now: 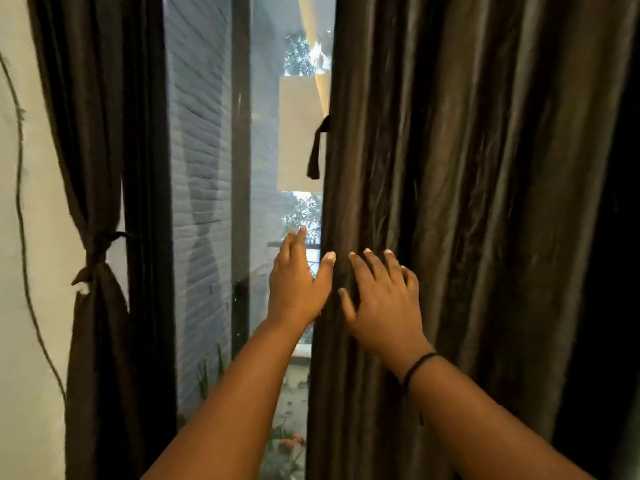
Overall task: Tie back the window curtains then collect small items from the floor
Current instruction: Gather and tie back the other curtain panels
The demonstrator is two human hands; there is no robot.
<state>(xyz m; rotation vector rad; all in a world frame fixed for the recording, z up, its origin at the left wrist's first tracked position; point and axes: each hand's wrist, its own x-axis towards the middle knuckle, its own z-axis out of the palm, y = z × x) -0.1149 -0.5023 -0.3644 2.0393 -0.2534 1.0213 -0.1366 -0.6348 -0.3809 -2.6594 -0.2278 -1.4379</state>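
Window glass (266, 140) beyond; dark brown satin curtain (467, 202) hanging loose, edge between left hand (298, 289) and right hand (381, 299), both unclenched, flat.

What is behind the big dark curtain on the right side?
Left of the right curtain, window glass shows a brick wall and plants outside. Whatever is directly behind the fabric is covered. Both hands are open at its edge.

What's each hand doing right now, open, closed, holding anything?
Left hand: open, at the inner edge of the right curtain, thumb against the fabric, nothing held.
Right hand: open, fingers spread flat on the same curtain, nothing held.
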